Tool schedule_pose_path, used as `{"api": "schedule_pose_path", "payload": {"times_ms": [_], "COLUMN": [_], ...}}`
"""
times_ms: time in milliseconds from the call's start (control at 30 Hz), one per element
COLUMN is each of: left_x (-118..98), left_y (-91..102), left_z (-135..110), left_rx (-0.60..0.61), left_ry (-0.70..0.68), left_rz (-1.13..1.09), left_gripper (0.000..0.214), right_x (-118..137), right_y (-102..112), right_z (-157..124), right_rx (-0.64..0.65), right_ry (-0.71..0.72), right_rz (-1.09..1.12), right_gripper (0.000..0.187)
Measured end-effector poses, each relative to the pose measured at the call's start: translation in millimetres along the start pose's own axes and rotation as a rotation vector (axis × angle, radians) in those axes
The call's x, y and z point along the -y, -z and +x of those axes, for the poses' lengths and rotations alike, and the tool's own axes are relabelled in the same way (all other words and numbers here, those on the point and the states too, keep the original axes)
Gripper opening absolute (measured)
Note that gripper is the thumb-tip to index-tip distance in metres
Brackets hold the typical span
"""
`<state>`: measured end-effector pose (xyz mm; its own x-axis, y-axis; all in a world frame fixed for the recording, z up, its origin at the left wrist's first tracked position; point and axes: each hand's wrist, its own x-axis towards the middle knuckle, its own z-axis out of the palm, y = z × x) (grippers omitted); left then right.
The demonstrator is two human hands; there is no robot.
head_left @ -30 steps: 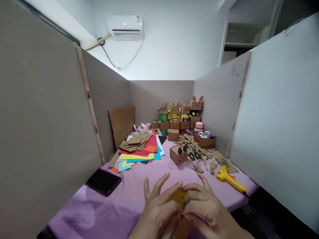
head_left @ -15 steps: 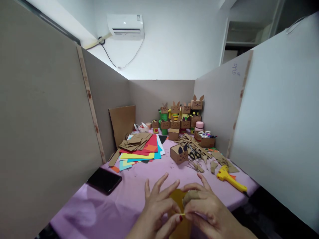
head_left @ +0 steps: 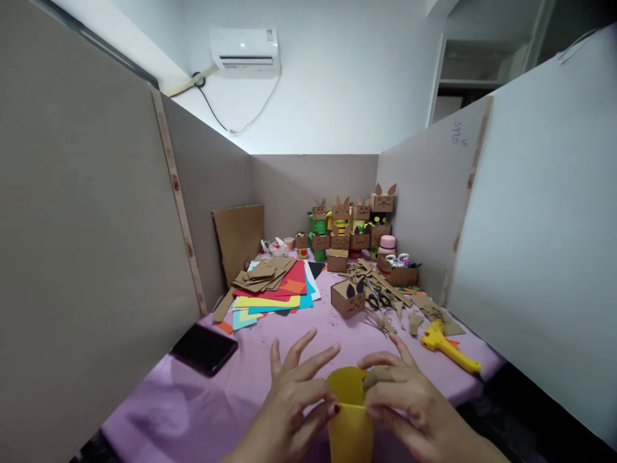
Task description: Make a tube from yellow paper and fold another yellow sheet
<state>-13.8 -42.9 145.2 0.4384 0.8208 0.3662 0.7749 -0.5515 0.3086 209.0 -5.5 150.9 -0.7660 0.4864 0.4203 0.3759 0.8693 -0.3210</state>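
Observation:
A yellow paper tube (head_left: pixel 351 434), its upper end open, stands upright at the near edge of the view; its lower end is cut off by the frame. My left hand (head_left: pixel 301 399) pinches the left side of its rim between thumb and index finger, with the other fingers spread out. On the opposite side, my right hand (head_left: pixel 402 395) grips the rim, some fingertips hidden behind or inside the tube. Beyond the hands sits a cardboard box head (head_left: pixel 348 299) with dark ears and a drawn face.
A black tablet (head_left: pixel 205 349) lies at left on the purple cloth (head_left: pixel 274 341). Coloured paper (head_left: pixel 289 299) and cardboard pieces (head_left: pixel 263 273) are stacked behind it. To the right are a yellow glue gun (head_left: pixel 450 347), scissors (head_left: pixel 378 299) and cardboard scraps. Finished box figures (head_left: pixel 340 225) stand at the back.
My hands have moved apart along the rim, the left one leftward and the right one slightly rightward. More of the tube's opening and front now shows.

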Motion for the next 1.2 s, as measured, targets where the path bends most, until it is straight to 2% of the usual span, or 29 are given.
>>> {"api": "schedule_pose_path", "payload": {"times_ms": [100, 200, 400, 533, 700, 867, 967, 1100, 1200], "left_x": [-2.0, -4.2, -4.4, -6.0, -6.1, -1.2, -0.5, -1.4, -1.9], "left_y": [-2.9, -8.1, -2.2, -1.8, -3.7, -4.8, -6.8, -5.7, -4.5], "left_z": [1.1, 2.4, 3.2, 1.8, 1.5, 0.2, -0.6, 0.1, 1.8], "left_rx": [-0.018, -0.023, 0.087, 0.050, 0.065, 0.030, 0.036, 0.024, 0.004], "left_ry": [0.014, -0.021, -0.043, 0.000, -0.034, -0.023, -0.056, -0.024, -0.053], "left_rz": [0.005, 0.016, 0.048, 0.077, 0.073, 0.062, 0.071, 0.077, 0.091], "left_gripper": [0.023, 0.020, 0.024, 0.024, 0.020, 0.023, 0.022, 0.024, 0.023], "right_x": [-2.8, 1.1, 1.3, 0.0, 2.5, -2.2, -4.1, -5.9, -5.7], "right_y": [-2.4, -4.8, -3.3, -3.5, -4.5, -6.8, -8.7, -8.6, -8.2], "right_z": [-0.8, 2.3, 1.8, 0.6, 3.7, 0.1, 0.0, 1.3, 1.9], "right_rx": [-0.015, -0.005, 0.042, 0.030, 0.033, 0.017, 0.004, -0.036, -0.007], "right_ry": [-0.037, -0.039, 0.001, -0.038, 0.008, -0.055, -0.022, -0.040, -0.032], "right_rz": [0.066, 0.031, -0.001, 0.032, -0.019, 0.020, 0.013, 0.024, 0.047], "right_gripper": [0.010, 0.010, 0.013, 0.010, 0.012, 0.010, 0.010, 0.015, 0.012]}}
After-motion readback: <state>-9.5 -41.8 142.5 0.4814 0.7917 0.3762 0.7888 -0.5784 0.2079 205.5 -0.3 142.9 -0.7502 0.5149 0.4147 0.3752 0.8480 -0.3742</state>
